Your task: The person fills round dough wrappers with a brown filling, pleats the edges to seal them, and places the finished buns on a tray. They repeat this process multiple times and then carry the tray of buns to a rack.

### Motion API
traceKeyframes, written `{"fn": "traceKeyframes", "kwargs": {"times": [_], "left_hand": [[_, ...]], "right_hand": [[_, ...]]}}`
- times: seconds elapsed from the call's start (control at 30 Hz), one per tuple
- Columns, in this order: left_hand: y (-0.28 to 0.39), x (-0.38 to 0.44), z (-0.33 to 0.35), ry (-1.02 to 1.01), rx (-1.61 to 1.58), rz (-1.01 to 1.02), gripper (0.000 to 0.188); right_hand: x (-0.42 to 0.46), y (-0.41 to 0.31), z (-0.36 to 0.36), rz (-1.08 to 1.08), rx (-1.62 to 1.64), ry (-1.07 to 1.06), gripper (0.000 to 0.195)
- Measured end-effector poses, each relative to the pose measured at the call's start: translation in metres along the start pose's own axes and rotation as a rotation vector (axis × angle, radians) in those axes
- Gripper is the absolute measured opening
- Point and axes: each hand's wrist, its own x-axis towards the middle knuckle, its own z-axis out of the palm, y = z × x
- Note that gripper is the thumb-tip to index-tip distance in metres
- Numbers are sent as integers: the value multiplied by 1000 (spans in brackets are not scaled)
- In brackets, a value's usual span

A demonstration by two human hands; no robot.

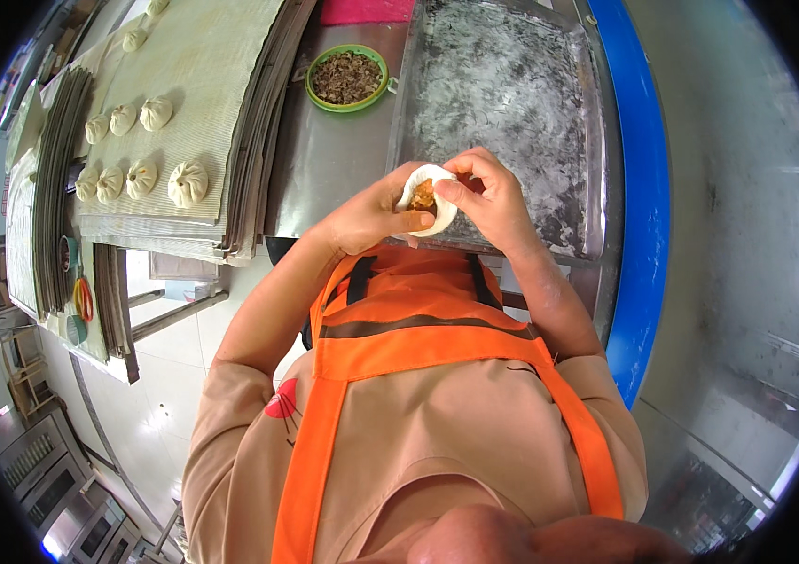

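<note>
A round white dough wrapper (pixel 447 214) with orange-brown filling (pixel 423 195) in its middle is held in front of my apron, above the table's near edge. My left hand (pixel 376 213) cups it from the left and below, the thumb lying across the filling's lower edge. With thumb and fingertips, my right hand (pixel 485 192) pinches the wrapper's upper right rim. The top of the wrapper is still unclosed, so the filling shows. The fingers under the dough are mostly hidden.
Pleated buns (pixel 188 184) sit in rows on a stack of mesh steaming sheets (pixel 230 84) at left. A green-rimmed bowl (pixel 348 48) of chopped brown filling stands on the steel table (pixel 322 155). A flour-dusted tray (pixel 498 84) lies at right, beside a blue edge strip (pixel 643 162).
</note>
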Motion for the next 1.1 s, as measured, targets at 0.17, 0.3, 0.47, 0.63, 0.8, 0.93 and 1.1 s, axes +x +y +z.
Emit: {"fn": "traceKeyframes", "kwargs": {"times": [0.17,0.3,0.47,0.63,0.8,0.93,1.1], "left_hand": [[0,1,3,92,-71,-61,30],[1,8,-1,95,135,-66,25],[-10,16,-7,150,445,33,28],[-11,16,-7,123,690,150,35],[-2,13,-12,110,573,89,35],[-9,9,-9,246,-14,-46,36],[-21,11,-5,311,-175,50,22]], "right_hand": [[-3,5,5,-364,-284,77,13],[-6,5,8,-381,-336,97,17],[-4,14,6,-198,-259,-14,19],[-6,13,15,-534,-527,25,19],[-1,11,14,-199,-318,-15,16],[2,21,5,-259,-296,124,13],[-4,32,7,-286,-350,144,17]]}}
